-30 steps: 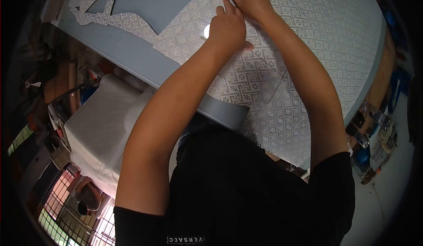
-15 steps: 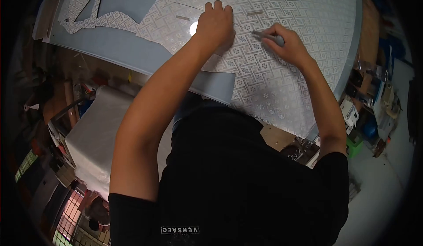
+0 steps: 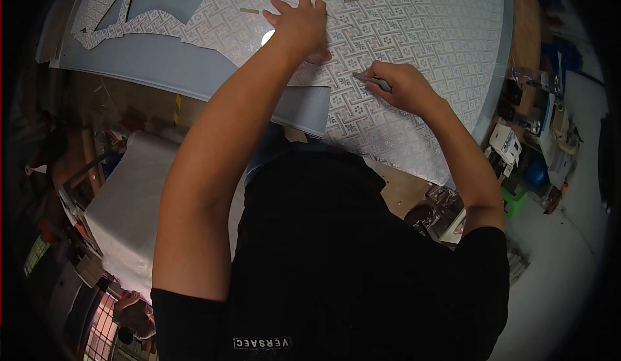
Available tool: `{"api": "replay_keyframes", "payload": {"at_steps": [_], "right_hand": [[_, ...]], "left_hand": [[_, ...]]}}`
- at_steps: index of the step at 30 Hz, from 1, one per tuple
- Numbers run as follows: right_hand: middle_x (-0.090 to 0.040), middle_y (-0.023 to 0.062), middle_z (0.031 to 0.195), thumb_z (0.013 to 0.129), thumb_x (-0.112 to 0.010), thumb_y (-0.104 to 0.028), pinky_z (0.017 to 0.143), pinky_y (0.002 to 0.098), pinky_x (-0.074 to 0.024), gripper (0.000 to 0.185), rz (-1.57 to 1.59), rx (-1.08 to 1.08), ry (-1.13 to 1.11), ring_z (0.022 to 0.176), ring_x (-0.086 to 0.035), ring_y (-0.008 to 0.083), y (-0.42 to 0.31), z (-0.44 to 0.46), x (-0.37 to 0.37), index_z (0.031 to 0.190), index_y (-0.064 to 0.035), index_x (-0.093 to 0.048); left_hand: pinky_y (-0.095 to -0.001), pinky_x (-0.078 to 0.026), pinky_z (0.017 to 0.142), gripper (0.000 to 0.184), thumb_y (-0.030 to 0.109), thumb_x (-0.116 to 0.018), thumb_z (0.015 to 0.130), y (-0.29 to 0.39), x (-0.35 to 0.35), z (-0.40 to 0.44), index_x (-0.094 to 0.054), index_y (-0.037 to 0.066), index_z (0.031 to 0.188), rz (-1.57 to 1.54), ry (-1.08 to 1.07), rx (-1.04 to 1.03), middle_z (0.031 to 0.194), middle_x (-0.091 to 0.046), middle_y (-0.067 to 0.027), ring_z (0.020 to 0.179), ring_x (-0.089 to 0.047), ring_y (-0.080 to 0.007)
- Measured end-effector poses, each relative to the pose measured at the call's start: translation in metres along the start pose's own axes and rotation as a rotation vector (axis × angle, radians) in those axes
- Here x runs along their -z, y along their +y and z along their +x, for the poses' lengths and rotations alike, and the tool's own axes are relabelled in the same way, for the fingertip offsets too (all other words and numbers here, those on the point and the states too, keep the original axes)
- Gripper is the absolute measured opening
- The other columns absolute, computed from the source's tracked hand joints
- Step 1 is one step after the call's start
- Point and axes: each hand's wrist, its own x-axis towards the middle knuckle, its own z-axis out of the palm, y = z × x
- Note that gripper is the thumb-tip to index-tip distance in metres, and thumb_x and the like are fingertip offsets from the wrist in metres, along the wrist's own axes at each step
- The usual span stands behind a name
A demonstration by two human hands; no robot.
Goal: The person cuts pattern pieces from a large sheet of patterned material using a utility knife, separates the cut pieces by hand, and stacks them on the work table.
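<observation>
A silver-grey sheet with a geometric pattern (image 3: 362, 112) lies over the worktable. My left hand (image 3: 303, 28) rests on it, fingers spread and holding nothing, next to a round white spot (image 3: 268, 38). Dark thin lines run across the sheet on both sides of this hand; whether they are cuts or edges I cannot tell. My right hand (image 3: 402, 86) is closed around a grey-handled utility knife (image 3: 380, 84). Its tip points left, at the sheet, to the right of and nearer me than my left hand. Two narrow strips, a left one (image 3: 249, 10) and a right one (image 3: 354, 0), show beyond my left hand.
Cut-out pieces of the same sheet (image 3: 152, 23) lie on the blue-grey table surface (image 3: 155, 57) at left. A covered, pale block (image 3: 132, 199) stands below the table's left edge. Tools and boxes (image 3: 504, 142) crowd the right side. Another person (image 3: 134, 314) shows at lower left.
My right hand has moved with the knife toward me and slightly left. My left hand's fingers have spread wider. The whole view has shifted a little.
</observation>
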Motion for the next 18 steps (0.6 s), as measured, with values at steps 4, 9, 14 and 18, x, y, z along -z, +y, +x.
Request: {"api": "replay_keyframes", "payload": {"at_steps": [4, 9, 14, 18], "right_hand": [[-0.069, 0.0098, 0.079, 0.091, -0.071, -0.015, 0.061, 0.0417, -0.0519, 0.013, -0.067, -0.018, -0.020, 0.070, -0.068, 0.0316, -0.007, -0.002, 0.000, 0.095, -0.0089, -0.060], [-0.069, 0.0105, 0.079, 0.089, -0.071, -0.013, 0.062, 0.0426, -0.0521, 0.014, -0.136, -0.018, -0.053, 0.071, -0.068, 0.0320, -0.013, 0.002, 0.004, 0.094, -0.0085, -0.059], [-0.069, 0.0123, 0.080, 0.088, -0.070, -0.011, 0.062, 0.0438, -0.0522, 0.014, -0.190, -0.039, -0.079, 0.072, -0.068, 0.0342, -0.017, 0.006, 0.006, 0.094, -0.0074, -0.058], [-0.069, 0.0129, 0.080, 0.087, -0.070, -0.010, 0.062, 0.0444, -0.0519, 0.014, -0.222, -0.052, -0.066, 0.071, -0.068, 0.0350, -0.020, 0.010, 0.004, 0.092, -0.0066, -0.057]], "left_hand": [[-0.0780, -0.042, 0.100, 0.113, 0.044, -0.095, 0.059, 0.001, -0.005, -0.001, -0.037, 0.015, 0.151, -0.036, 0.024, -0.003, 0.153, -0.038, -0.0126, 0.137, -0.028, -0.0663], [-0.0747, -0.046, 0.100, 0.114, 0.045, -0.096, 0.059, 0.000, -0.001, -0.001, -0.036, 0.015, 0.151, -0.039, 0.008, 0.003, 0.154, -0.037, -0.0126, 0.137, -0.026, -0.0676], [-0.0713, -0.049, 0.098, 0.114, 0.046, -0.096, 0.060, 0.000, -0.001, 0.001, -0.037, 0.012, 0.151, -0.027, 0.021, -0.011, 0.154, -0.038, -0.0142, 0.136, -0.028, -0.0681], [-0.0707, -0.050, 0.098, 0.114, 0.047, -0.096, 0.060, -0.001, -0.001, 0.002, -0.038, 0.009, 0.151, -0.003, 0.011, -0.027, 0.153, -0.038, -0.0162, 0.135, -0.030, -0.0683]]}}
